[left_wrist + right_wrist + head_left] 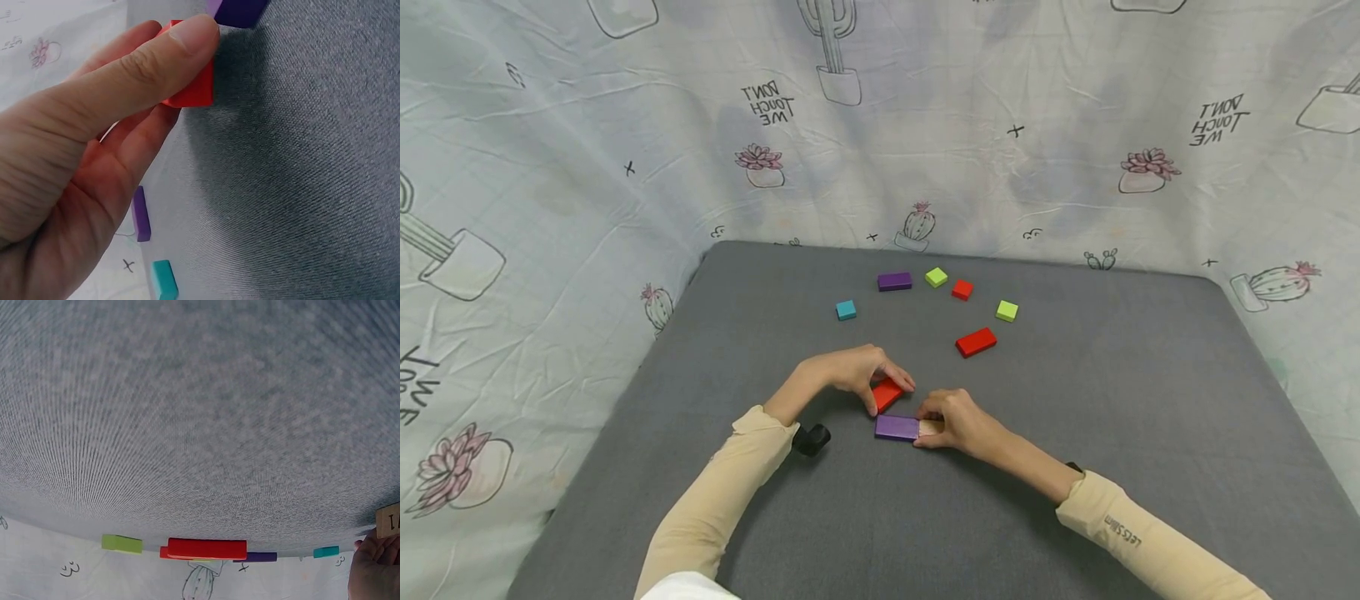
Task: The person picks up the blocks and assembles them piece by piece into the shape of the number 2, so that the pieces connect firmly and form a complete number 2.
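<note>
Backdrop cloth point(1075, 150) reads mirrored "DON'T TOUCH ME".

From my feed, the cactus-print backdrop sheet point(1075, 167) has "DON'T TOUCH ME" printed upside down at about 11 and 1 o'clock. The right sleeve point(1142, 542) reads something like "LEESSlim". The wooden block point(388, 520) shows dark marks, too cropped to read.

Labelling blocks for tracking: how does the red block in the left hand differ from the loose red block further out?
The held red block is pinched by the left hand beside the purple block; the loose red block lies flat, untouched, alone on the grey cloth. The held one is partly hidden by fingers; the loose one shows fully. Both are red.
</note>
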Motion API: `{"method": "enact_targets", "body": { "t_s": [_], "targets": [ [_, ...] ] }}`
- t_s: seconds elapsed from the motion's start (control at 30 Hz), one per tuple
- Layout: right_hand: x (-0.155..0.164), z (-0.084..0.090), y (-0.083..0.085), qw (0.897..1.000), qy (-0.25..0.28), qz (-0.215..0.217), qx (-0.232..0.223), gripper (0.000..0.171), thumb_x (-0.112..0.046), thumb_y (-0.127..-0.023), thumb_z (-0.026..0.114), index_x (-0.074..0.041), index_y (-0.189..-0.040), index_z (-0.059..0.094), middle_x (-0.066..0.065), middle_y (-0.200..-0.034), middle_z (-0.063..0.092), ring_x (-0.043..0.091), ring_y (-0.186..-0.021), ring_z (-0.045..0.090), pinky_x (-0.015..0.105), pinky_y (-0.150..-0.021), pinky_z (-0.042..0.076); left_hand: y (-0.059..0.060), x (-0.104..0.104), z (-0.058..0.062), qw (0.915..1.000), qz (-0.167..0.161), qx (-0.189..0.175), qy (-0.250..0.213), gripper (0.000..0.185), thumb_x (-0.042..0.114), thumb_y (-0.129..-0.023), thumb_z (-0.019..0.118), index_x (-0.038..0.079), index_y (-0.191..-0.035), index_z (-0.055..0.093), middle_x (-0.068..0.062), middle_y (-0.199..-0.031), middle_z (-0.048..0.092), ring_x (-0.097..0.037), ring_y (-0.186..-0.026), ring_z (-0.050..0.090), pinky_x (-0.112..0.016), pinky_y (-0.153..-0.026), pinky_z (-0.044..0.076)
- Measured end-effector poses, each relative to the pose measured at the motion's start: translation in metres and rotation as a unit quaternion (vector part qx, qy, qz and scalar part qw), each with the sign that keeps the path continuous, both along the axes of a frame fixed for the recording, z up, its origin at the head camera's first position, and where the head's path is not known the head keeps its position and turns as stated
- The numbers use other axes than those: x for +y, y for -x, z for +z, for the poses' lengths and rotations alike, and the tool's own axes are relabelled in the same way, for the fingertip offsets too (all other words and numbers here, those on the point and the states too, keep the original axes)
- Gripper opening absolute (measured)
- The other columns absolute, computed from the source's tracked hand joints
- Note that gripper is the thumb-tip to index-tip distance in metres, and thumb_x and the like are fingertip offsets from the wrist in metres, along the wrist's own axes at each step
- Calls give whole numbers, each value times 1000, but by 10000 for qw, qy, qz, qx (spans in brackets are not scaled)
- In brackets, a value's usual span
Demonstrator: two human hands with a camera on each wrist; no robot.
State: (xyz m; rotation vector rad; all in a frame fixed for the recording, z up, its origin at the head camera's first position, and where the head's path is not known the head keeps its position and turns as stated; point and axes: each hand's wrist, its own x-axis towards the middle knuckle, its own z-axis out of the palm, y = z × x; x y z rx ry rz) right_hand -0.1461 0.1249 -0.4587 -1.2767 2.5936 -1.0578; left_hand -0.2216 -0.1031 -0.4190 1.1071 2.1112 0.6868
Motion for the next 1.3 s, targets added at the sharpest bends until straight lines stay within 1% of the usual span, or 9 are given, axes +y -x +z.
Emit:
{"method": "enact_targets", "body": {
  "t_s": [0.17, 0.3, 0.5, 0.63, 0.7, 0.77, 0.93, 1.17, 1.3],
  "targets": [
    [0, 0, 0, 10000, 22, 24, -20, 24, -18, -73, 85, -4, -87, 71, 0, -80, 66, 5, -68, 52, 17, -60, 45, 3, 1, -3, 10000, -39, -10, 21, 63, 5, -68, 85, 13, -126, 65, 0, -135, 56, -16, -129, 46, -32, -104, 37],
    [0, -1, 0, 10000, 57, 28, -10, 24, -18, -73, 85, -5, -86, 71, 0, -80, 66, 5, -68, 52, 17, -59, 45, 3, 2, -5, 9999, 19, -101, 82, 64, 0, -68, 84, 13, -127, 64, 0, -137, 55, -16, -131, 44, -33, -106, 36],
    [0, -3, 1, 10000, 50, 43, -11, 24, -19, -73, 85, -5, -87, 71, -1, -80, 66, 5, -68, 52, 17, -60, 45, 1, 2, -8, 9993, 144, -310, 171, 69, -10, -69, 79, 14, -131, 61, 4, -145, 46, -14, -139, 32, -33, -109, 31],
    [0, -2, 1, 10000, 24, 20, -46, 24, -20, -73, 85, -5, -87, 71, 0, -81, 66, 5, -69, 52, 17, -60, 45, 0, -3, -7, 9968, 325, -733, -57, 73, -16, -71, 73, 12, -137, 55, 1, -152, 36, -15, -142, 23, -33, -110, 30],
    [0, -1, 1, 10000, 16, 11, -47, 25, -20, -73, 85, -5, -87, 71, 0, -81, 66, 5, -69, 53, 17, -60, 45, 1, -7, -7, 9943, 475, -922, -240, 72, -18, -73, 70, 9, -138, 53, -1, -152, 35, -15, -142, 24, -31, -108, 32],
    [0, -1, 1, 10000, 19, 0, -50, 25, -20, -73, 85, -5, -87, 71, 0, -81, 66, 5, -69, 53, 17, -60, 45, 3, -11, -8, 9920, 615, -1011, -448, 67, -18, -75, 69, 6, -137, 53, -3, -149, 40, -16, -140, 29, -30, -107, 33],
    [1, -1, 1, 10000, 26, -21, -48, 25, -19, -73, 85, -5, -87, 71, 0, -81, 66, 4, -70, 53, 17, -60, 46, 6, -15, -10, 9929, 606, -804, -635, 58, -10, -77, 73, 2, -132, 57, -8, -139, 52, -20, -132, 43, -25, -101, 39],
    [1, -1, 1, 10000, 16, -52, -30, 25, -18, -72, 85, -4, -87, 71, 0, -81, 67, 4, -70, 54, 18, -62, 47, 6, -13, -12, 9951, 460, -586, -645, 56, -6, -76, 76, 2, -129, 60, -8, -136, 55, -19, -129, 46, -24, -100, 40],
    [1, -1, 0, 10000, 6, -76, -16, 25, -18, -72, 85, -4, -87, 71, 0, -81, 67, 5, -71, 56, 19, -63, 48, 4, -12, -13, 9945, 510, -626, -660, 55, -5, -75, 77, 2, -128, 61, -7, -135, 56, -18, -128, 48, -23, -99, 41]
  ]
}}
